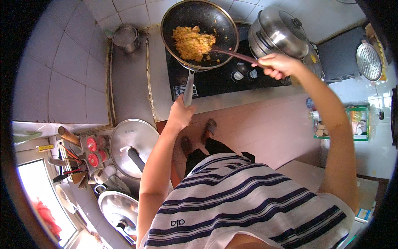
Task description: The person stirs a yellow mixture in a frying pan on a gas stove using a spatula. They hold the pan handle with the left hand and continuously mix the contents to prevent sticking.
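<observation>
My left hand (181, 114) is closed around the metal handle (189, 87) of a dark wok (205, 12), which is over the left part of a black Haier gas stove (208, 87). Yellow-orange food, perhaps fried rice or egg, lies heaped (192, 43) in the left half of the wok, with small bits scattered beside it. My right hand (276, 65) grips a brown spatula or spoon (238, 56); its far end reaches into the right edge of the heap and is partly hidden by food.
A lidded steel pot (279, 32) stands on the stove's right side. At the back left is a steel container (127, 37). A large pan lid (132, 137), red-lidded jars (97, 158) and another lidded pan (115, 205) are at the left. A perforated metal plate (369, 62) is at the right.
</observation>
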A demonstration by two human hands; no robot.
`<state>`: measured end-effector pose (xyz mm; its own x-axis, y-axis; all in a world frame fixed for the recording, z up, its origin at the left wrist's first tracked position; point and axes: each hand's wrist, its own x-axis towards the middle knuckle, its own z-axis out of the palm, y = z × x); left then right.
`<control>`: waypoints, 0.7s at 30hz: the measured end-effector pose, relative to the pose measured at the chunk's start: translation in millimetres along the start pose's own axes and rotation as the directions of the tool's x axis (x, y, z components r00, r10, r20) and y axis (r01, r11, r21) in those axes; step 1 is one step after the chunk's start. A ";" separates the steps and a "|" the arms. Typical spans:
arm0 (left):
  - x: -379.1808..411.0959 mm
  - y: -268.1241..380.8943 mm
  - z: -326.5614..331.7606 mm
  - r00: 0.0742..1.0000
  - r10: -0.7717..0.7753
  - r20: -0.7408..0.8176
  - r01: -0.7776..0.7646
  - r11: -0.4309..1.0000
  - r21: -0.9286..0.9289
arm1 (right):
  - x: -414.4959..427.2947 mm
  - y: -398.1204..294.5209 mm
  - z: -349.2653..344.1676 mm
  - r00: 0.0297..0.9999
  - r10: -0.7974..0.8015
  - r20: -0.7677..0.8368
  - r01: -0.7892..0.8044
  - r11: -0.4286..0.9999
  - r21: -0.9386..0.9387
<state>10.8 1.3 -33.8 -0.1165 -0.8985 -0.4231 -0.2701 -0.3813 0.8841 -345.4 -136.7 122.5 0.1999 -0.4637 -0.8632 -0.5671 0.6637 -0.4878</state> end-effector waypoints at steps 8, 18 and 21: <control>-1.6 2.4 0.1 0.998 -0.057 -0.029 0.058 0.998 0.034 | 72.3 60.8 69.3 0.957 -0.286 -0.053 0.287 0.901 0.326; -11.1 32.8 -2.6 0.987 -0.139 0.075 0.155 0.939 -0.306 | 82.9 36.0 97.9 0.884 -0.396 -0.249 0.463 0.816 0.346; -11.6 35.6 -2.4 0.987 -0.117 0.110 0.148 0.929 -0.339 | 61.1 35.5 80.4 0.845 -0.443 -0.298 0.516 0.823 0.238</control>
<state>4.8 -2.3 3.0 -0.1882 -0.8186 -0.5427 0.0556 -0.5606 0.8262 -289.0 -94.3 42.0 0.1823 -0.8612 -0.4745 -0.1731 0.4470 -0.8776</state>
